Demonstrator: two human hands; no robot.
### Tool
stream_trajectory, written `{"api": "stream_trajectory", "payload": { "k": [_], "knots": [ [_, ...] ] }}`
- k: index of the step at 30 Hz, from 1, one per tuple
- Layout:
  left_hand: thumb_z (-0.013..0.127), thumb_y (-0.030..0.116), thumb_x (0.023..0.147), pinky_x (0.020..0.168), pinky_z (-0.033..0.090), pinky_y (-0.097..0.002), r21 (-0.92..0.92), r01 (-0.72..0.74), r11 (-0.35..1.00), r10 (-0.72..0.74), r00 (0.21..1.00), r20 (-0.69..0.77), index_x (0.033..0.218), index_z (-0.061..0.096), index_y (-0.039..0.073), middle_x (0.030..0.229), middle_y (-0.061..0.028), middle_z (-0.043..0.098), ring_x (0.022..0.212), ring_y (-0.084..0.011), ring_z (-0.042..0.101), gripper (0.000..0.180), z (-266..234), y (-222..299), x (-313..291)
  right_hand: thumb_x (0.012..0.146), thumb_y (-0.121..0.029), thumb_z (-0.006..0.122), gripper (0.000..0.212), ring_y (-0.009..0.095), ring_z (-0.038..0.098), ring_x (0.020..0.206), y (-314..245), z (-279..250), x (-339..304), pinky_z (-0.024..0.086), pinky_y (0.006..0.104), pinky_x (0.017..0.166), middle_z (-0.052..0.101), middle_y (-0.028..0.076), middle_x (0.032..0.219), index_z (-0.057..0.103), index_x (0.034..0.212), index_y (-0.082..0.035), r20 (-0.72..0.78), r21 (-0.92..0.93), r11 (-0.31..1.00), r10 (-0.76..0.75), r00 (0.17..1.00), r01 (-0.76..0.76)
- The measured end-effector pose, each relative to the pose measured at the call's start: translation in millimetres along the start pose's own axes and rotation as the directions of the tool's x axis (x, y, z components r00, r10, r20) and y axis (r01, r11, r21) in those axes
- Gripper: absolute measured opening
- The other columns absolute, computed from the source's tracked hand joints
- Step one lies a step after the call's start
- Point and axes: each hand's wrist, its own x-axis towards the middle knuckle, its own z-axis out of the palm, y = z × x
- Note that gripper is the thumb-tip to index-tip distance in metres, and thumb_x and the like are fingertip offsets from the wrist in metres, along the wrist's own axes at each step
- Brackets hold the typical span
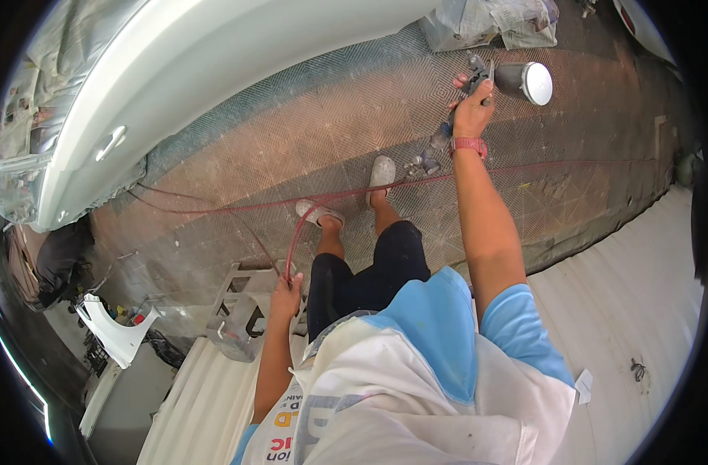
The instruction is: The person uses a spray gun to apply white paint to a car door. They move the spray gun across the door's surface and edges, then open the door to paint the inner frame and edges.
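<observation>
My right hand is stretched far forward, its fingers wrapped around the handle of a spray gun. The gun is tipped sideways, and its dark cup with a round white lid points to the right. My left hand is low beside my left leg, closed on a thin red air hose. From there the hose rises and runs across the floor in front of my feet.
A glossy white car body panel curves along the upper left. Paper-covered material sits at the top. More tools lie near my right foot. A grey crate stands at my left, with a loose white panel beyond it.
</observation>
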Motion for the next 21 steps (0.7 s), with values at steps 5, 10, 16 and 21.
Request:
{"api": "stream_trajectory", "payload": {
  "k": [5,10,16,21],
  "knots": [
    [0.059,0.061,0.106,0.096,0.053,-0.0548,0.023,0.051,0.998,-0.052,0.998,0.035,0.121,0.066,-0.001,0.110,-0.0312,0.074,0.110,-0.0508,0.070,0.064,-5.4,8.6,11.8,0.118,-0.041,0.040,0.049,0.018,0.067,0.064,14.6,7.1,-24.6,0.050,0.0298,0.048,0.074,0.011,0.094,0.063,0.114,0.002,0.164,0.010,0.998,0.052,0.985,-0.054],
    [0.052,0.059,0.108,0.094,0.052,-0.0594,0.179,0.104,0.978,-0.108,0.994,0.011,0.115,0.066,0.000,0.108,-0.0330,0.074,0.108,-0.0531,0.070,0.060,7.7,-43.6,-2.5,0.117,-0.038,0.042,0.049,0.014,0.069,0.082,18.8,21.2,-92.0,0.055,0.0268,0.054,0.075,0.011,0.108,0.051,0.154,-0.006,0.506,0.056,0.988,0.099,0.857,-0.147],
    [0.047,0.059,0.110,0.096,0.051,-0.0613,0.223,0.187,0.957,-0.200,0.979,0.036,0.118,0.067,0.002,0.111,-0.0355,0.073,0.111,-0.0551,0.068,0.061,26.2,-84.0,-25.8,0.115,-0.035,0.042,0.057,0.012,0.070,0.090,25.4,19.1,-119.3,0.056,0.0252,0.057,0.076,0.011,0.118,0.043,0.167,-0.011,0.532,-0.002,0.982,0.159,0.832,-0.187],
    [0.046,0.059,0.110,0.095,0.052,-0.0627,0.151,0.209,0.966,-0.219,0.975,0.050,0.120,0.066,0.002,0.108,-0.0350,0.073,0.109,-0.0550,0.069,0.062,38.4,-88.0,-25.2,0.117,-0.037,0.039,0.051,0.014,0.070,0.074,43.4,6.0,-106.2,0.056,0.0266,0.055,0.078,0.008,0.110,0.061,0.149,-0.005,0.425,-0.173,0.966,0.248,0.870,-0.191]
  ]
}}
